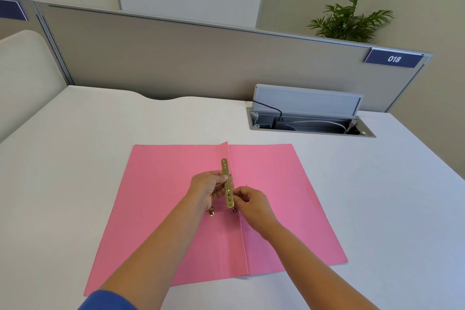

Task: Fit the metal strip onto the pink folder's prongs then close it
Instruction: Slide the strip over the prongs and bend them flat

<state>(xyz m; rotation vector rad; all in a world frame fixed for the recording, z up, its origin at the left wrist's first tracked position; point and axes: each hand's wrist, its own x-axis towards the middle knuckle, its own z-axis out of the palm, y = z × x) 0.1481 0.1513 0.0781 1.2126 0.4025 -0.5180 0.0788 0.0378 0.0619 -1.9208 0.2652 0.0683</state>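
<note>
The fitting step is in hand: the pink folder (176, 209) lies open and flat on the white surface (377, 196), so closing it is not yet due. The metal strip (227, 182) stands along the centre fold, running from about 12 o'clock to 6 o'clock, tilted slightly. The left hand (205, 190) pinches it from the 9 o'clock side, thumb and fingers closed on its middle. The right hand (247, 200) closes on its near end from 3 o'clock.

Two small brass pieces show just below the hands, one at (211, 212) under the left palm and one at (234, 209) under the strip's near end; these are probably the prongs (234, 209), though they are too small to be sure. Whether any hole is already threaded cannot be told.

The next move likely calls for lining up the strip's holes over both prongs and pressing it down flat, then folding one cover across.

The strip is thin, stiff, glossy brass with punched slots and rounded ends. The folder is matte card, creased sharply at the spine.
</note>
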